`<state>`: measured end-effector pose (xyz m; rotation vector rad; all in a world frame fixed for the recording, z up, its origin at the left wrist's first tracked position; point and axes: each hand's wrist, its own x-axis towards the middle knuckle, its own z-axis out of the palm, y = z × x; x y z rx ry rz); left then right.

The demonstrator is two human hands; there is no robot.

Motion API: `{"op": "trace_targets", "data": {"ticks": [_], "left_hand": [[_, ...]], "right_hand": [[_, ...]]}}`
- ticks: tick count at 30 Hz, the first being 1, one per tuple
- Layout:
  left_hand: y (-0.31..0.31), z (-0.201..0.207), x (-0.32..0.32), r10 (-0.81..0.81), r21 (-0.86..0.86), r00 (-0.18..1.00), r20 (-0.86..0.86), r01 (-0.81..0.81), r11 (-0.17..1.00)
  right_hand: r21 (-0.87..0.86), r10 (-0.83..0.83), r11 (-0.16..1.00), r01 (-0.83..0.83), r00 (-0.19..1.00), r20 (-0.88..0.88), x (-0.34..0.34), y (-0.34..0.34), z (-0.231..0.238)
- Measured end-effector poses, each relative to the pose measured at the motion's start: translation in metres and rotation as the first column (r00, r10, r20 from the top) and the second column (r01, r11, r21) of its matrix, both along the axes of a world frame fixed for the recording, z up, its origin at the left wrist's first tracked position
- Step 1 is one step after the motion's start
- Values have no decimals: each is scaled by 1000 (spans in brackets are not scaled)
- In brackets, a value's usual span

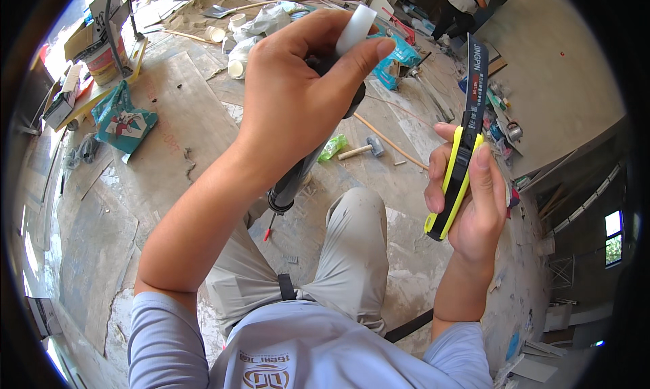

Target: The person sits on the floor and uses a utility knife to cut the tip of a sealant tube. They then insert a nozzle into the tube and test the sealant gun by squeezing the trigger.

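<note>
My left hand (298, 84) is raised at upper middle, its fingers wrapped round a black tube (292, 182). A milky white plastic piece (356, 30) sticks up between thumb and fingers, at the tube's upper end. From the grip the tube slants down toward my lap, ending in a ringed black end; the forearm and hand hide part of it. In my right hand (477, 199), closed at the right, is a yellow and black utility knife (460, 172). Its long dark printed blade or blade cover (477, 77) points upward, apart from the white piece.
On the dusty floor lie a hammer (362, 149), a green wrapper (333, 147), a red-handled screwdriver (269, 233) and a teal bag (122, 121). A bucket (105, 60) stands at the far left. Shovel, plastic bags and debris spread along the back; another person (464, 10) is there.
</note>
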<state>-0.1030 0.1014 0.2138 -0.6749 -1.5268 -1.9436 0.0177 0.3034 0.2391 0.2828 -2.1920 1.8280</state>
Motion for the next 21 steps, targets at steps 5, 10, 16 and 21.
{"op": "trace_targets", "data": {"ticks": [5,10,16,21], "left_hand": [[3,-2,1,-28,44,999,32,26,999],[7,3,3,61,65,998,-17,-60,996],[14,11,10,-119,177,969,215,82,981],[12,7,10,-138,210,984,115,112,971]], "right_hand": [[-24,25,999,-24,1000,13,-6,-4,2],[-53,35,998,-35,999,4,-12,-13,0],[-19,53,998,-53,999,6,-19,-17,0],[-20,75,997,-75,997,17,-21,-18,0]]}}
